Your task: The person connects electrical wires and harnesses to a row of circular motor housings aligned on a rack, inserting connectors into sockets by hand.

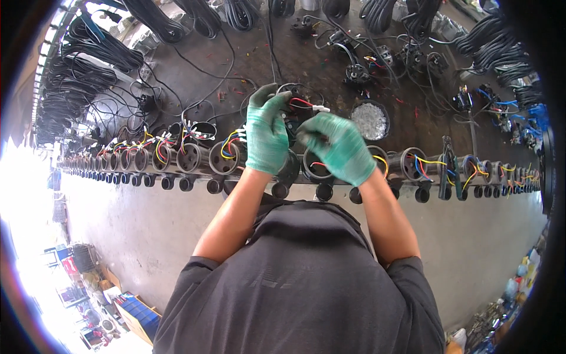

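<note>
My left hand [268, 133], in a green work glove with dark fingertips, is closed in a pinch on a red wire [301, 102]. A small white connector [321, 108] is at the wire's right end, just above my other hand. My right hand [343, 150], gloved the same way and slightly blurred, has its fingers curled together; whatever they hold, if anything, is hidden. Both hands hover over a row of round black housings [225, 157] along the bench edge. Blue, yellow and red wires [229, 144] stick out of the housings near my left wrist.
A round tub of small whitish pieces [370, 120] stands right of my hands on the dark bench [236, 65]. Green-handled pliers [447, 171] hang at the edge. Coiled black cables [103, 47] line the left and far sides; wired black parts [356, 74] lie beyond the tub.
</note>
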The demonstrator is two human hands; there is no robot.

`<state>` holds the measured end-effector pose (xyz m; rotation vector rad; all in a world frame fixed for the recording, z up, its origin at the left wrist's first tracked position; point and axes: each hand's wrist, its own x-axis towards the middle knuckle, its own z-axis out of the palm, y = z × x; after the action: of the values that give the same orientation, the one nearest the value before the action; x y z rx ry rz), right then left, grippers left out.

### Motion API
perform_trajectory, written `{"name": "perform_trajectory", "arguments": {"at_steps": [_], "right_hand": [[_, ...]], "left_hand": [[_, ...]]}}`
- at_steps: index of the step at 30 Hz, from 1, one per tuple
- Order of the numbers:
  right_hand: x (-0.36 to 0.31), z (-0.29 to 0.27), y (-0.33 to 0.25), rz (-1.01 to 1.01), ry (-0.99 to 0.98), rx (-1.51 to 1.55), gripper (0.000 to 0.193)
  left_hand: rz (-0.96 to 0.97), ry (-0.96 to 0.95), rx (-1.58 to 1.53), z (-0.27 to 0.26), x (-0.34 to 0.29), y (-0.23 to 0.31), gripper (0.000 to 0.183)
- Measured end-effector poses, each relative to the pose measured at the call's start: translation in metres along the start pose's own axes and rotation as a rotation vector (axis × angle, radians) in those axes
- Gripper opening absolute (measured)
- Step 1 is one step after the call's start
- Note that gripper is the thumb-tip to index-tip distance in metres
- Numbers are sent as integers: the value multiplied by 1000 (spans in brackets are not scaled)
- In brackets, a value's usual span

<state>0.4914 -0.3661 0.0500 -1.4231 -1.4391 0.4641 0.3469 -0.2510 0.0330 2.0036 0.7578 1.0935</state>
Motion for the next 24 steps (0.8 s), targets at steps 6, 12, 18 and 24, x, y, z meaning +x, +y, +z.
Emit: {"name": "perform_trajectory", "arguments": {"at_steps": [6, 12, 18, 24], "right_hand": [[16, -34, 13, 29, -136, -465, 14], [34, -27, 4, 159, -336, -657, 21], [44, -27, -4, 180, -312, -663, 20], [65, -46, -18, 69, -337, -609, 23]], "left_hand": [[-51, -96, -61, 12, 13, -29, 36], [182, -124, 210, 18, 8, -24, 31], [-141, -313, 66, 1, -16, 6, 38], [-687, -536, -683, -12, 6, 16, 42]]}}
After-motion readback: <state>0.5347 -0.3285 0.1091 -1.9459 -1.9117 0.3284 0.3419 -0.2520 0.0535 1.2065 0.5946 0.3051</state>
